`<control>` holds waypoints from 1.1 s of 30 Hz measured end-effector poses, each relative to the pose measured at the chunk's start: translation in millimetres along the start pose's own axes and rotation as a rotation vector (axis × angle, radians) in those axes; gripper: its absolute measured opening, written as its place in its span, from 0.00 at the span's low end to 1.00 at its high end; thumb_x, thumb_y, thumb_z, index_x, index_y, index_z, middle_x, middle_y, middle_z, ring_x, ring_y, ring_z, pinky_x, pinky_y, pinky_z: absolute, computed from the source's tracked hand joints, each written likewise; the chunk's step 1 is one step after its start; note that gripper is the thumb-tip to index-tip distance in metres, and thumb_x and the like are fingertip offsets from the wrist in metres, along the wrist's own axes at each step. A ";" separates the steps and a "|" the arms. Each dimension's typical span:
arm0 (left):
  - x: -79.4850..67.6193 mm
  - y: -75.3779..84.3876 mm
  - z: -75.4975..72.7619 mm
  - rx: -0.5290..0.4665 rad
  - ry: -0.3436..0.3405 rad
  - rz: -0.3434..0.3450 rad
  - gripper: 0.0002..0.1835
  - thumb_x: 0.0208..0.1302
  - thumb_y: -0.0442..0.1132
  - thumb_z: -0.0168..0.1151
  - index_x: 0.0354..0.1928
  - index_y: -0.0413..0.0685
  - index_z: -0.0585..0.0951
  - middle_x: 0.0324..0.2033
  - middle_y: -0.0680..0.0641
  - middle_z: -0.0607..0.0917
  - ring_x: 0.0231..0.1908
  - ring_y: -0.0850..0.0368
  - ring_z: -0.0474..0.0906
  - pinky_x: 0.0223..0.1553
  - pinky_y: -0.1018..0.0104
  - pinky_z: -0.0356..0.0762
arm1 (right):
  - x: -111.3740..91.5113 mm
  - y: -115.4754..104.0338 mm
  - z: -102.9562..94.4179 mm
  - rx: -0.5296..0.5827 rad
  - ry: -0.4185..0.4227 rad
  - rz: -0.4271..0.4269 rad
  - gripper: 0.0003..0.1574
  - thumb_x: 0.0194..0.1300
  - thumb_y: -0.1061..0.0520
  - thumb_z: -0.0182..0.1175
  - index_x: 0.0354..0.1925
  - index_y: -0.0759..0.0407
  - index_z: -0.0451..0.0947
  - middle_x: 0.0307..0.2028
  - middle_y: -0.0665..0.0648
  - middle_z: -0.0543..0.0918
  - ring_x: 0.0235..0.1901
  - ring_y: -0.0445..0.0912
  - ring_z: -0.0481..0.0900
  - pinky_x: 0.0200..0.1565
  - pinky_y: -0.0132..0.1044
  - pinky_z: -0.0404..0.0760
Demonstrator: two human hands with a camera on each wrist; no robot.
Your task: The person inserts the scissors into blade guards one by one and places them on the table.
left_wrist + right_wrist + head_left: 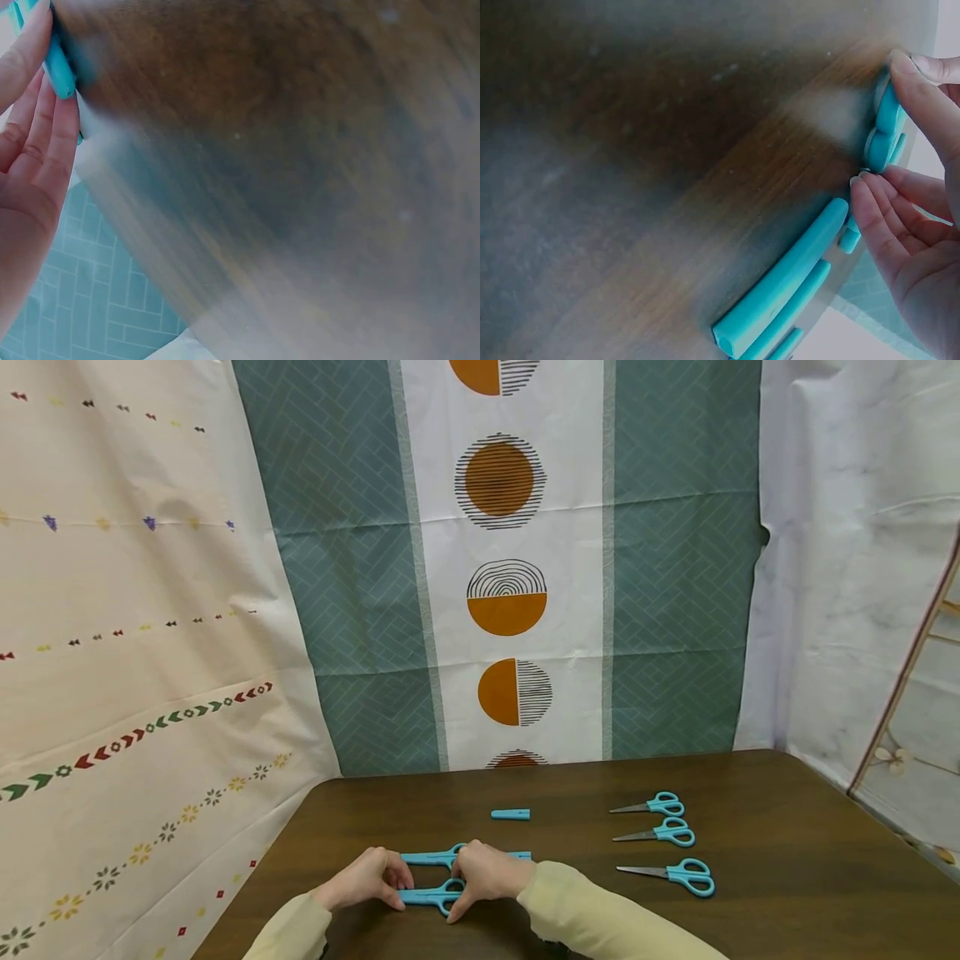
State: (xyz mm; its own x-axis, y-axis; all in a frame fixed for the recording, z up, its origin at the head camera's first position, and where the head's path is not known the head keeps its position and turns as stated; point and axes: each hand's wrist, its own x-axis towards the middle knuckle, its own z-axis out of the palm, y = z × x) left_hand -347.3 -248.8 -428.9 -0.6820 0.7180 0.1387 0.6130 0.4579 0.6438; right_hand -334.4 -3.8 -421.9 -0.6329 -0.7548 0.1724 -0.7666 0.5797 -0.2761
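Between my two hands lies a pair of light-blue scissors [429, 897] with a blue cap [60, 69] over its blades, low over the table. My left hand [367, 878] pinches the capped end between thumb and fingers. Around the handle loops [886, 124], my right hand [489, 872] holds on with thumb on the near side and fingertips on the far side. Just behind, a second capped pair of scissors [426, 858] lies roughly parallel, its handles partly hidden by the right hand.
Three uncapped scissors lie in a column on the right: a far pair [663, 804], a middle pair [673, 832] and a near pair [690, 877]. Loose blue caps, a far one [510, 814] and a near one [780, 281], lie on the brown table [570, 793].
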 end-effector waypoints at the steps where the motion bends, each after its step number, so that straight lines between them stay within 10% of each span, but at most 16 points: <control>1: 0.0 0.0 -0.2 -0.002 0.000 0.002 0.11 0.40 0.35 0.73 0.29 0.43 0.83 0.23 0.55 0.81 0.23 0.65 0.73 0.25 0.69 0.73 | 0.2 0.4 0.0 0.002 -0.002 -0.001 0.20 0.40 0.43 0.73 0.19 0.54 0.78 0.10 0.41 0.61 0.12 0.33 0.56 0.15 0.22 0.58; 19: -0.7 4.4 -3.8 -0.022 0.013 -0.002 0.13 0.43 0.37 0.73 0.32 0.42 0.83 0.27 0.51 0.82 0.25 0.61 0.75 0.27 0.67 0.75 | -14.4 21.6 -23.6 0.256 0.036 -0.059 0.20 0.50 0.54 0.69 0.38 0.66 0.80 0.21 0.41 0.75 0.21 0.31 0.72 0.26 0.23 0.72; 33: 28.0 19.4 2.7 0.011 0.140 0.046 0.11 0.46 0.36 0.72 0.34 0.43 0.83 0.29 0.48 0.81 0.28 0.61 0.75 0.29 0.67 0.74 | -37.3 52.8 -32.7 0.416 0.076 0.004 0.11 0.54 0.61 0.65 0.37 0.66 0.80 0.29 0.50 0.81 0.26 0.35 0.77 0.28 0.27 0.75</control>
State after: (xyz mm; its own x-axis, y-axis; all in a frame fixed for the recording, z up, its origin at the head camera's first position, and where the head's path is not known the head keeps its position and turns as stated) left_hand -353.4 -218.4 -414.6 -0.7016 0.6587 0.2717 0.6485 0.4324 0.6265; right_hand -354.8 65.0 -412.0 -0.6541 -0.7190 0.2349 -0.6646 0.3980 -0.6324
